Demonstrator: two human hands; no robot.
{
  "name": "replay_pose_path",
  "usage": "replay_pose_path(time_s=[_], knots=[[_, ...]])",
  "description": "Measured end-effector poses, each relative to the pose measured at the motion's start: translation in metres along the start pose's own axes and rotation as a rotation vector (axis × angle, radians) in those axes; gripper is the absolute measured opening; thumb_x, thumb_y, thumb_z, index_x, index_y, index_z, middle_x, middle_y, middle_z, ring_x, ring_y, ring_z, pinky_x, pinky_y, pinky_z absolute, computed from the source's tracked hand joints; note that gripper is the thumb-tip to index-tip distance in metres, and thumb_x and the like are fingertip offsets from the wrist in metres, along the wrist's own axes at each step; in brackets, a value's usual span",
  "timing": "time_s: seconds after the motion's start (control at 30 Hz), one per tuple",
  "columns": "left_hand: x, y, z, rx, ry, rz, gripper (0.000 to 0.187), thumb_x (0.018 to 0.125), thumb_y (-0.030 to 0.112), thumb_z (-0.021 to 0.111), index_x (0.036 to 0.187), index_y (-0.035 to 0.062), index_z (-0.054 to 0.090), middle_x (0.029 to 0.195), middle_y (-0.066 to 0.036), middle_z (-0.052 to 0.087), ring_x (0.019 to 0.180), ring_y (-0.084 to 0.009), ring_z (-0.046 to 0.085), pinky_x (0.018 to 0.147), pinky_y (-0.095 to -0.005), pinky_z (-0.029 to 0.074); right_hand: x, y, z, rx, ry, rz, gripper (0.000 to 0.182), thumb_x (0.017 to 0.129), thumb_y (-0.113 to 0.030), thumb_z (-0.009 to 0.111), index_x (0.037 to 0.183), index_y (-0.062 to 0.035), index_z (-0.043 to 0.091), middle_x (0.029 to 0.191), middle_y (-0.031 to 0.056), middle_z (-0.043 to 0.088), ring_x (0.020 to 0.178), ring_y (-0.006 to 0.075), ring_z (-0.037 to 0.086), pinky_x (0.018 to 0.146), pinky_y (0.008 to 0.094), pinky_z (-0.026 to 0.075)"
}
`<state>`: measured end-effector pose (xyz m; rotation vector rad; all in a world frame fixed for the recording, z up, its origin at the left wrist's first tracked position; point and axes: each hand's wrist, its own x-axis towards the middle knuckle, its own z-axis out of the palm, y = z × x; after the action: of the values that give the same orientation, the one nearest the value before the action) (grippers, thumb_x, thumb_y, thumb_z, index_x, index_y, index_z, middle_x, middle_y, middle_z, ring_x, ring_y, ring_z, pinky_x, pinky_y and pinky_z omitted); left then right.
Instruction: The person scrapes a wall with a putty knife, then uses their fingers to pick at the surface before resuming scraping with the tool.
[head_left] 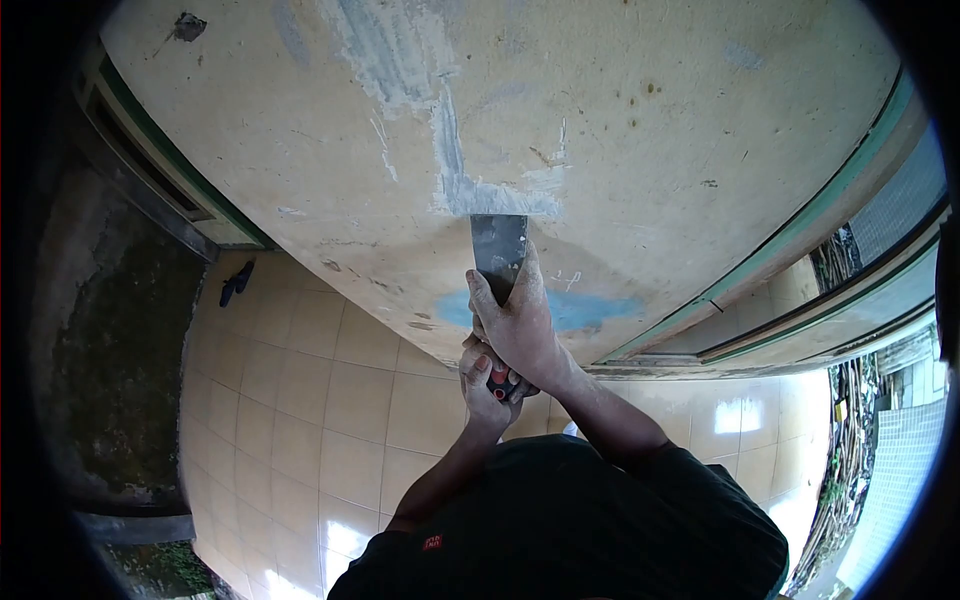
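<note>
A wide-bladed scraper (498,245) points up the beige wall (650,180), its straight edge at the lower border of a grey-white filler patch (455,165). My right hand (522,325) is wrapped round the scraper where blade and handle meet, thumb and fingers along the blade's sides. Lower down, my left hand (487,385) is closed round the red and black handle end. Both hands look dusty. Beneath the blade, a blue paint smear (590,311) runs across the wall behind my right hand.
Beige floor tiles (355,410) lie below the wall. Dark shoes (236,284) rest on the floor at the left, near a green-edged door frame (180,165). A green-trimmed window frame (800,230) curves along the right.
</note>
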<state>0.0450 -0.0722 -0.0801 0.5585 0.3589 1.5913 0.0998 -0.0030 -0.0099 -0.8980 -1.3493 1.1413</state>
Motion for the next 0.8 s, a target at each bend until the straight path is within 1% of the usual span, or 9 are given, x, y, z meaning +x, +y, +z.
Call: replay_pose_path(time_s=[0.03,0.17,0.23,0.37,0.43,0.5,0.63,0.73,0.8], knots=[[0.000,-0.001,-0.001,0.003,-0.009,-0.025,0.031,0.086,0.043,0.051,0.076,0.0153,0.040,0.062,-0.001,0.044,0.042,-0.0099,0.041,0.034,-0.0218,0.034,-0.001,-0.001,0.000,-0.001,0.002,0.006,0.040,0.087,-0.009,0.057,0.114,0.0054,0.031,0.066,0.0093,0.053,0.053,0.0158,0.052,0.046,0.0312,0.042],[-0.003,-0.003,-0.001,0.012,-0.030,-0.022,0.031,0.085,0.043,0.051,0.077,0.0154,0.041,0.061,-0.001,0.044,0.042,-0.0101,0.042,0.034,-0.0206,0.034,-0.006,-0.004,-0.004,0.019,-0.004,0.073,0.039,0.087,-0.009,0.056,0.113,0.0056,0.031,0.066,0.0118,0.054,0.053,0.0169,0.054,0.046,0.0317,0.043],[0.000,-0.009,-0.005,0.048,0.072,0.006,0.030,0.085,0.043,0.051,0.079,0.0154,0.041,0.060,-0.001,0.044,0.043,-0.0099,0.043,0.034,-0.0195,0.034,-0.002,-0.006,-0.004,0.016,0.004,0.089,0.039,0.087,-0.009,0.056,0.113,0.0057,0.031,0.066,0.0122,0.054,0.053,0.0171,0.054,0.046,0.0319,0.043],[-0.001,-0.016,-0.011,0.003,0.123,-0.036,0.030,0.085,0.043,0.052,0.080,0.0154,0.041,0.060,-0.001,0.043,0.043,-0.0095,0.044,0.033,-0.0197,0.034,-0.002,0.004,-0.006,-0.042,0.020,0.076,0.039,0.087,-0.009,0.056,0.113,0.0061,0.031,0.067,0.0113,0.053,0.053,0.0154,0.054,0.045,0.0308,0.043],[-0.002,-0.014,-0.009,0.017,0.003,-0.033,0.028,0.085,0.042,0.052,0.082,0.0155,0.041,0.060,0.000,0.043,0.044,-0.0090,0.045,0.033,-0.0188,0.035,-0.005,0.005,-0.008,-0.060,0.026,0.051,0.039,0.087,-0.009,0.056,0.113,0.0058,0.031,0.067,0.0105,0.053,0.054,0.0144,0.053,0.045,0.0300,0.043],[0.004,-0.018,-0.011,0.020,0.002,-0.015,0.028,0.085,0.041,0.053,0.083,0.0155,0.042,0.060,0.000,0.044,0.044,-0.0092,0.045,0.033,-0.0188,0.036,-0.003,0.000,-0.012,0.072,0.005,0.083,0.040,0.087,-0.008,0.057,0.114,0.0062,0.031,0.067,0.0098,0.053,0.055,0.0129,0.053,0.045,0.0290,0.042],[0.004,-0.021,-0.013,0.023,0.060,-0.015,0.027,0.084,0.039,0.055,0.085,0.0152,0.042,0.060,0.000,0.044,0.045,-0.0103,0.047,0.035,-0.0191,0.038,-0.004,0.003,-0.012,0.015,0.022,0.062,0.039,0.087,-0.008,0.057,0.113,0.0063,0.033,0.068,0.0092,0.053,0.055,0.0121,0.052,0.046,0.0285,0.042],[-0.001,-0.012,-0.014,0.045,0.062,0.067,0.026,0.084,0.038,0.055,0.086,0.0152,0.044,0.059,0.000,0.045,0.045,-0.0104,0.047,0.035,-0.0196,0.038,-0.002,0.002,0.001,0.076,0.012,0.092,0.037,0.087,-0.008,0.057,0.111,0.0068,0.034,0.068,0.0105,0.054,0.056,0.0140,0.054,0.046,0.0291,0.042],[0.000,-0.004,-0.026,-0.039,0.073,0.086,0.028,0.084,0.036,0.058,0.085,0.0114,0.043,0.064,-0.002,0.045,0.050,-0.0118,0.049,0.034,-0.0204,0.038,0.001,0.010,0.019,-0.003,-0.011,-0.012,0.036,0.087,-0.009,0.057,0.110,0.0070,0.035,0.067,0.0115,0.055,0.055,0.0164,0.056,0.046,0.0299,0.043]])
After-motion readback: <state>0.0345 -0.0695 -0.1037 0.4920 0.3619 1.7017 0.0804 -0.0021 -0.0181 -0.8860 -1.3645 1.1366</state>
